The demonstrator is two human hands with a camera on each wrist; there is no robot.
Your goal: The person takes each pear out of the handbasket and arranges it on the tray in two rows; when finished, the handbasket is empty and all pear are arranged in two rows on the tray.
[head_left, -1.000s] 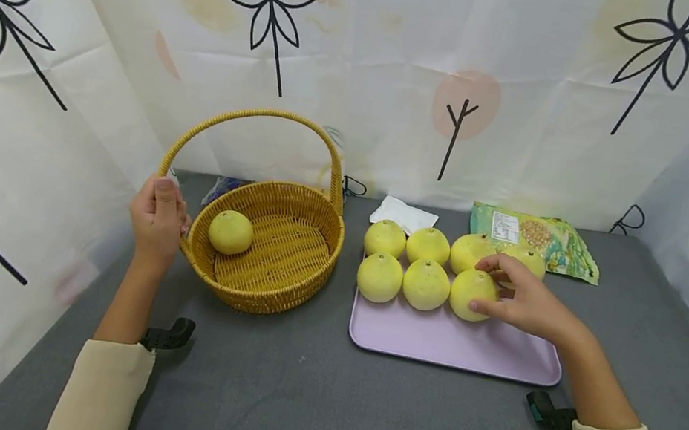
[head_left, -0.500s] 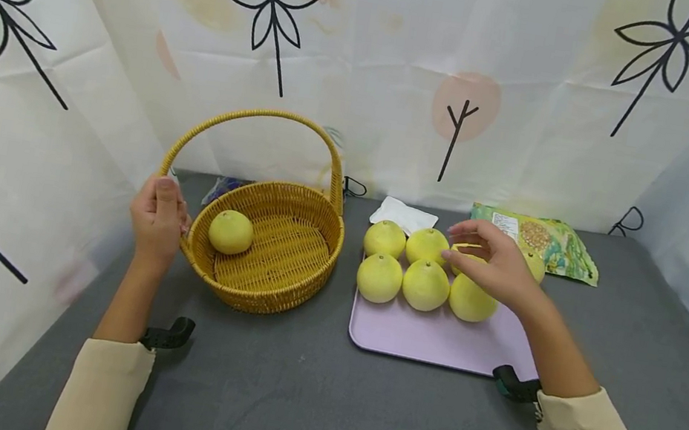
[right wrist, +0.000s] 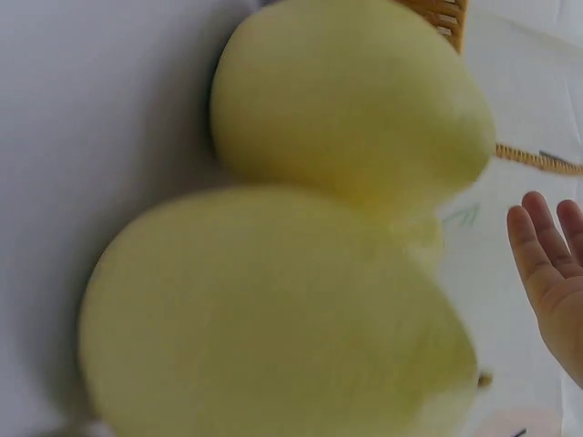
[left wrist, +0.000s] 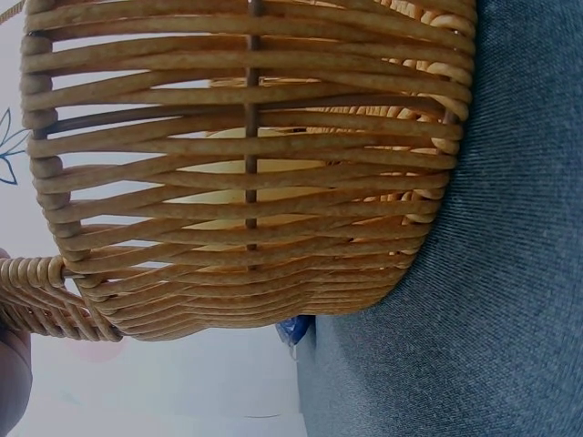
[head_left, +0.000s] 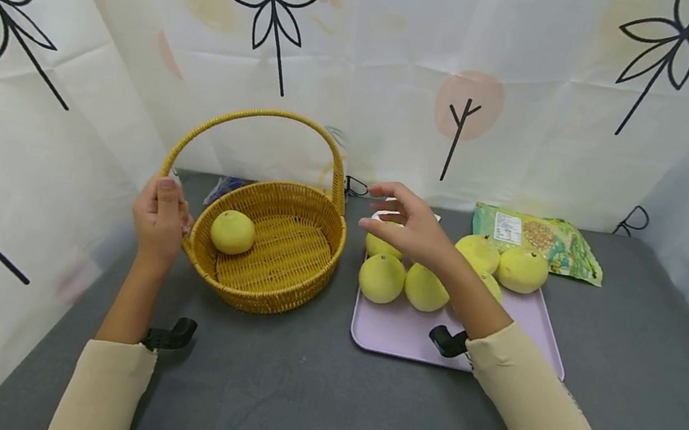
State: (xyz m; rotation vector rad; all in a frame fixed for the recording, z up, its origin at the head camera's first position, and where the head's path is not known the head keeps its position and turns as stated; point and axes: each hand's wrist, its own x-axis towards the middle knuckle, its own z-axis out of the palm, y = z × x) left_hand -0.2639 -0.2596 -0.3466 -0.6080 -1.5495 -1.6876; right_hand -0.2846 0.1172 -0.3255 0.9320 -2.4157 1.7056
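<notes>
My left hand [head_left: 161, 220] grips the lower left end of the handle on a golden wicker basket [head_left: 263, 301]. Inside the basket lies one round pale-yellow fruit [head_left: 233, 233]. My right hand [head_left: 413, 230], fingers spread and holding nothing, is over the back left of a lilac tray [head_left: 393, 337]. Several matching fruits [head_left: 382, 279] sit on that tray in two rows, some partly hidden by the hand and forearm. In the right wrist view, two large fruits [right wrist: 273, 309] fill the middle, and the fingers show at the right edge. The left wrist view shows the woven basket wall [left wrist: 246, 200] close up.
Behind the tray lies a green printed packet [head_left: 533, 237]; a white packet is mostly hidden behind the right hand. A dark blue item [head_left: 227, 189] sits behind the basket. Patterned white cloth [head_left: 380, 78] encloses the grey table [head_left: 288, 401] at the back and sides.
My right hand has moved left across the tray, from the right-hand front fruit to above the back left one, carrying nothing. The left hand and basket have stayed in place.
</notes>
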